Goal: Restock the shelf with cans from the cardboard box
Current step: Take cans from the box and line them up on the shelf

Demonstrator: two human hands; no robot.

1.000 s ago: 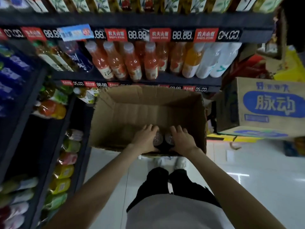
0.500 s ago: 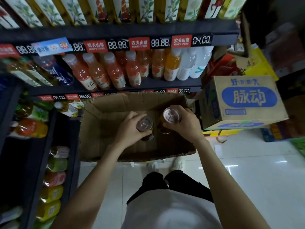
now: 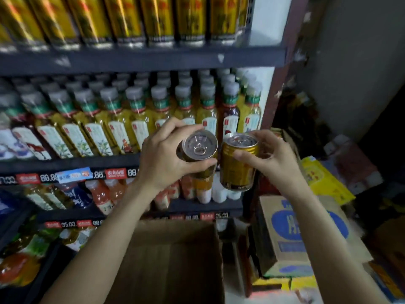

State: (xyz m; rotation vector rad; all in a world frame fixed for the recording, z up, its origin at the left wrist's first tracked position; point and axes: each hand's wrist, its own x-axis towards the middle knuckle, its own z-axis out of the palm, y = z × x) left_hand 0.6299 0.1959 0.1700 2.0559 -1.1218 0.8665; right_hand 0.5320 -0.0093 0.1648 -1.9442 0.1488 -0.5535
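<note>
Shelving (image 3: 142, 59) fills the upper and left field, dark metal tiers running left to right. Top tier carries a row of tall gold cans (image 3: 122, 18), blurred. Tier below holds bottles of yellow tea (image 3: 140, 119) with pale caps, packed several deep; one darker bottle stands near the right end of that row. Price strips (image 3: 72, 175) with red tags line the shelf edge under them. Lower tier shows orange and white drink bottles (image 3: 192, 189), partly hidden behind the forearms. Open cardboard box (image 3: 171, 260) sits bottom centre, directly below the hands; its interior is dim and contents cannot be made out. Second carton with a blue oval print (image 3: 291, 233) stands just right of it, closed, with yellow packs (image 3: 324, 178) behind. Left hand (image 3: 162, 156) is raised in front of the tea tier, fingers and thumb curled round the left can (image 3: 198, 150), which is tilted so its pull-tab lid faces the camera. Right hand (image 3: 271, 159) grips the right can (image 3: 237, 161) from its right side, thumb across the gold body, fingers wrapped behind; this can is near upright, lid up. The two cans are just beside each other, held in air above the box; whether they touch cannot be told.
</note>
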